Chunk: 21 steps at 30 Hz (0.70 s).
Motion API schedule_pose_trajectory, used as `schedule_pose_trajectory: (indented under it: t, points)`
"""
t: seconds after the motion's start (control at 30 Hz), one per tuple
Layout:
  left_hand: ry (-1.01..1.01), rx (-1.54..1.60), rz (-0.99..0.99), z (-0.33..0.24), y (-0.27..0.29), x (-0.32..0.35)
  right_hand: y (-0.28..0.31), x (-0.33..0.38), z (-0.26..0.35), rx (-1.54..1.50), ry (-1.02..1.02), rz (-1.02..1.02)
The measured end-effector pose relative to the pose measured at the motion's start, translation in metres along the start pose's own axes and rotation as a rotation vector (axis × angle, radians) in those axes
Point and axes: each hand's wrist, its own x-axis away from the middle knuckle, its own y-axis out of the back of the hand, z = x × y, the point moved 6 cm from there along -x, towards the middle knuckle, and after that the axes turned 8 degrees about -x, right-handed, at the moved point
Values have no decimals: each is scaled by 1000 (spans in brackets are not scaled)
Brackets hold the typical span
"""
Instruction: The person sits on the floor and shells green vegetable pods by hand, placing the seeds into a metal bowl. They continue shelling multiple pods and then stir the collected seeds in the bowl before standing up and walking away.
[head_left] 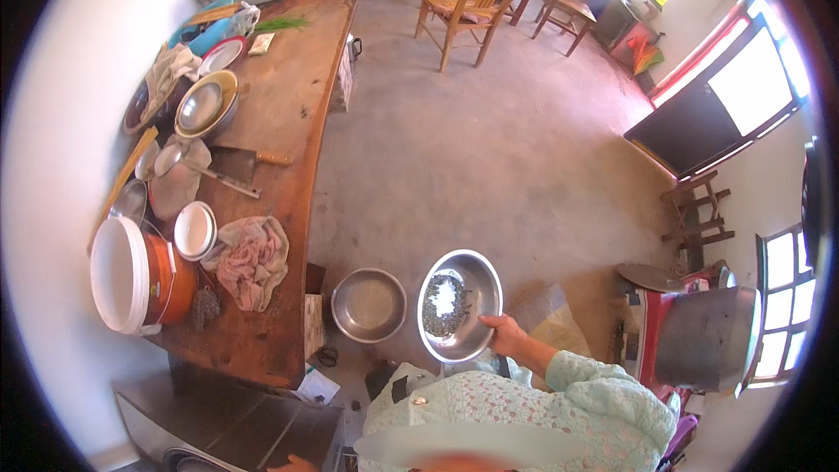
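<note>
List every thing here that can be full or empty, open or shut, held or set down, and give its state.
Right hand: grips the rim of the steel bowl.
Steel bowl: held tilted, dark bits and something white inside.
Second steel bowl: on the floor, only a cloudy film inside.
Orange bucket: on the wooden table, on its side.
Cleaver: lying flat on the table.
Pink cloth: crumpled at the table edge.
Left hand: barely visible.

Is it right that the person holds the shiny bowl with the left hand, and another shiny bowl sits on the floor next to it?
Not quite. In the head view it is the right hand that grips the shiny bowl by its rim, not the left. The other shiny bowl does sit on the floor beside it.
</note>
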Motion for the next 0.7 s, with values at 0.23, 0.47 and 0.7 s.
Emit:
schedule_pose_trajectory:
  t: [0.23,0.47,0.7]
  points:
    - [-279,535,276,-181,126,66,32,-35,143,-68,60,11]
    - [-638,678,519,-347,206,107,40,-49,319,-93,318,-69]
    - [-763,660,219,-465,201,113,19,-76,464,-214,449,-2]
